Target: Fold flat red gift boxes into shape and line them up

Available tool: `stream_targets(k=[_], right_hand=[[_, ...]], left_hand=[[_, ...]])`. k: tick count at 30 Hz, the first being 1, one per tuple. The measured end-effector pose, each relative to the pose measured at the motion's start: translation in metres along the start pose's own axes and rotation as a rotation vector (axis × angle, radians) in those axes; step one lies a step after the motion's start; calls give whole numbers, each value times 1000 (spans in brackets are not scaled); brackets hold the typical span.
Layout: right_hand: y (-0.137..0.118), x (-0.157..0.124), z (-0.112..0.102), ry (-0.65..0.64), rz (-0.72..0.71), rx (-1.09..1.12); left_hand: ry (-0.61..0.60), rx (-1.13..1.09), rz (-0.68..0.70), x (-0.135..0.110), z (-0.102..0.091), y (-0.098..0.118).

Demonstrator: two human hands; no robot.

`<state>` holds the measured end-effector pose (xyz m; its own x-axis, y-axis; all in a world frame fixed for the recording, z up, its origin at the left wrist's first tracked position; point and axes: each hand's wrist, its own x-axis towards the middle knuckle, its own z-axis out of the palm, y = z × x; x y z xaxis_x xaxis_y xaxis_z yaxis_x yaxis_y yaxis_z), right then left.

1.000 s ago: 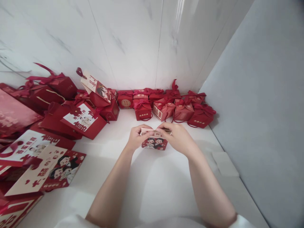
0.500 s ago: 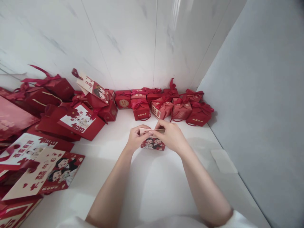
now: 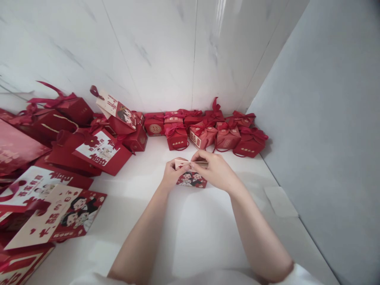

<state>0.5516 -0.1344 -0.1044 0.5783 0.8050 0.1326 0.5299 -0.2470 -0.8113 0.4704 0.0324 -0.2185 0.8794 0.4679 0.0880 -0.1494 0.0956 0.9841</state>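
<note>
A small red and cream gift box (image 3: 191,180), printed with a cartoon couple, stands upright on the white table between my hands. My left hand (image 3: 174,173) grips its left side, thumb on the front and fingers behind the cream upper panel. From the right, my right hand (image 3: 215,168) pinches the top edges of the cream panels, with thumb and index finger meeting near the middle. The back of the box and some fingertips are hidden.
Red ribbon-tied boxes (image 3: 178,136) line up along the marbled wall (image 3: 160,51). Several gift bags and boxes, among them a cream and red box (image 3: 59,215), crowd the left side. A grey panel (image 3: 332,118) borders the right, near a pale flat patch (image 3: 280,201).
My right thumb and index finger have drawn together at the top of the box, and the cream panels sit closer. My left hand has barely shifted.
</note>
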Motion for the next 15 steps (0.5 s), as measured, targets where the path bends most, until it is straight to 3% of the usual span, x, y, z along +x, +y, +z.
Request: stream_targets(k=[15], right_hand=[[0, 1, 7, 69, -46, -134]], left_hand=[[6, 26, -2, 0, 0, -2]])
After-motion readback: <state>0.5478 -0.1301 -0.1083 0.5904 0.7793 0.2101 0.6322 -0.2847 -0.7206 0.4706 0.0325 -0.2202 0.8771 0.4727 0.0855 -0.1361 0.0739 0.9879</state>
